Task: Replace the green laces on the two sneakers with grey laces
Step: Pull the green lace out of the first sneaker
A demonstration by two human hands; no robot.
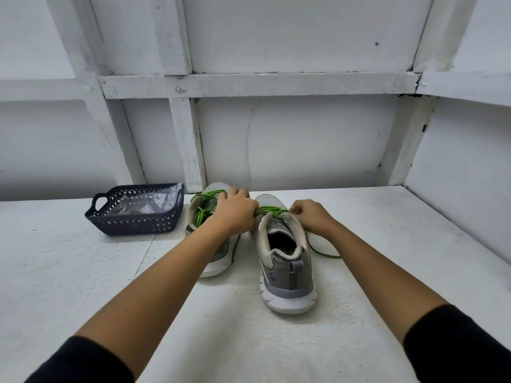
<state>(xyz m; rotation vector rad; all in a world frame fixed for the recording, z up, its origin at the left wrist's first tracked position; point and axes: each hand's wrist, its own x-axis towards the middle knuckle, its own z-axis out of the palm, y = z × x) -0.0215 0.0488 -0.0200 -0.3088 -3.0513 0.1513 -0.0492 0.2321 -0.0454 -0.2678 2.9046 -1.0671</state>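
Left hand, right hand each pinch green lace on right sneaker; hard tug may snag eyelets, drag it

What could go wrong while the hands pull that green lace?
Both the left hand and right hand seem to pinch the green lace, so nothing holds the right sneaker down; a hard tug may tip it into the left sneaker close beside it. The lace's loose end trailing on the table might tangle or snag.
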